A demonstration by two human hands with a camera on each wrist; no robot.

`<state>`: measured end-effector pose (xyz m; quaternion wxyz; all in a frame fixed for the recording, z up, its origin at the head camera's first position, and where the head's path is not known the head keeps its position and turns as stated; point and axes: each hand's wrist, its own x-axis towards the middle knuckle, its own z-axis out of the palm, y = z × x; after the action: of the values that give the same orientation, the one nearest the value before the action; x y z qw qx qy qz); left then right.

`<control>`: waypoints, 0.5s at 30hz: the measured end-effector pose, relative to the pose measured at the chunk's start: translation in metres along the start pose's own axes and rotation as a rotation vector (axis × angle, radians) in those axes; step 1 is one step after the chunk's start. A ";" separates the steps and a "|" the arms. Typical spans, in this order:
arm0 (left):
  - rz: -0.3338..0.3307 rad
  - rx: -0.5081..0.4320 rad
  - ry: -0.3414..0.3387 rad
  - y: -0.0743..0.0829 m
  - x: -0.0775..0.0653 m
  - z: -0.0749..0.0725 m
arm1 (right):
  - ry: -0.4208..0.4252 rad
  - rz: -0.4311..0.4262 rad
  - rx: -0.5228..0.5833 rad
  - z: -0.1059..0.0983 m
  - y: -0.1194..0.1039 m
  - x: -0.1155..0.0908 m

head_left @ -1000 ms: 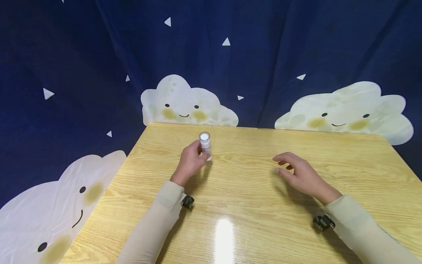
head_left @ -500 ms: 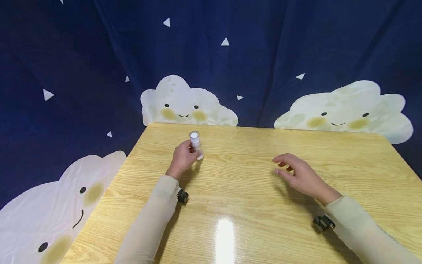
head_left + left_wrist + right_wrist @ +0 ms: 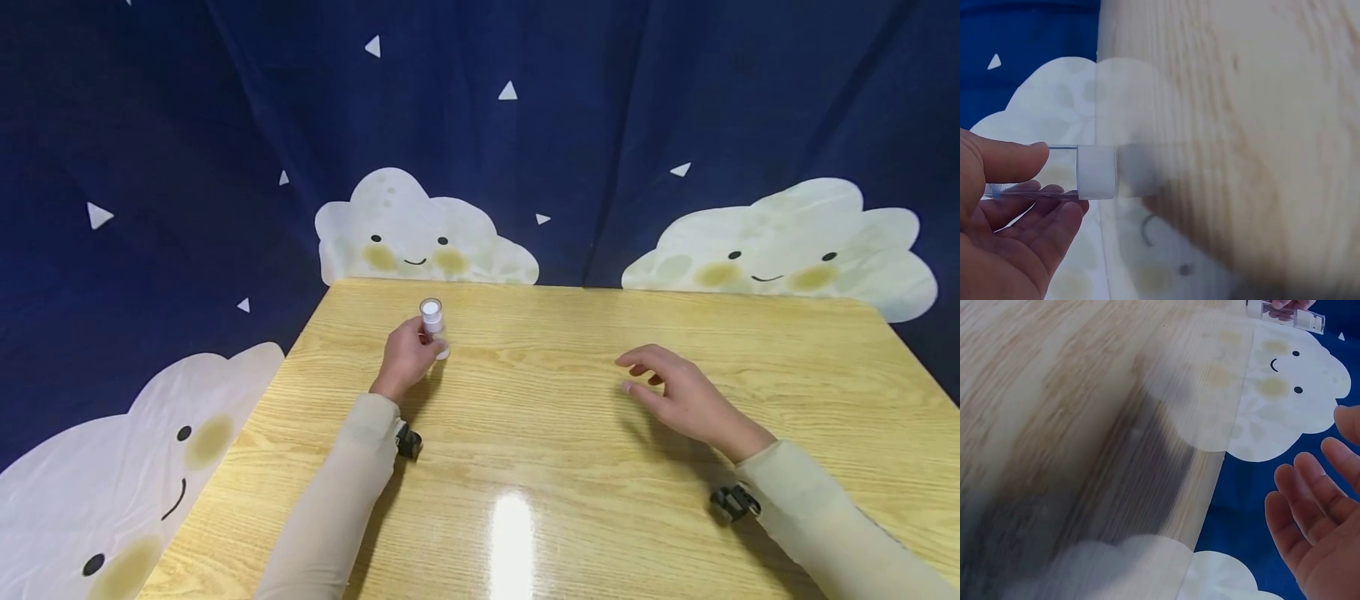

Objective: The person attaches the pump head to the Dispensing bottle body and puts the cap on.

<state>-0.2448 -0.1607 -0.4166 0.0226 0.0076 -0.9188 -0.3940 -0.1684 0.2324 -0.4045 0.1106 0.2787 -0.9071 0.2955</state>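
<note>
A small clear bottle (image 3: 431, 317) stands roughly upright at the table's back left in the head view. Its upper end is a see-through cap with white inside. My left hand (image 3: 405, 360) grips it from the side, thumb on one side and fingers on the other. In the left wrist view, the bottle's white lower end (image 3: 1095, 172) is close to the tabletop, and its other end is hidden by the hand. My right hand (image 3: 681, 398) is held over the table at the right, fingers loosely bent, nothing between them.
The glossy wooden table (image 3: 570, 433) reflects a light near its front. Behind and to the left hangs a dark blue curtain (image 3: 450, 125) with smiling white clouds. A small black device (image 3: 407, 442) sits at the left wrist, another black device (image 3: 735, 502) at the right.
My left hand has moved the bottle leftward across the table, with less movement in the last half second. The right hand has stayed where it was, fingers unchanged.
</note>
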 end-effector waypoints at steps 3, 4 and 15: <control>-0.015 -0.002 0.004 -0.003 0.000 0.000 | -0.007 -0.011 0.004 0.001 -0.001 0.001; -0.017 -0.006 0.004 -0.003 0.000 0.000 | -0.010 -0.011 0.003 0.002 -0.001 0.001; -0.052 0.005 -0.020 -0.004 -0.003 0.001 | -0.053 0.031 0.007 0.003 0.000 0.000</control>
<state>-0.2415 -0.1631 -0.4203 0.0032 0.0278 -0.9195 -0.3921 -0.1684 0.2311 -0.4069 0.0811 0.2726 -0.9129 0.2927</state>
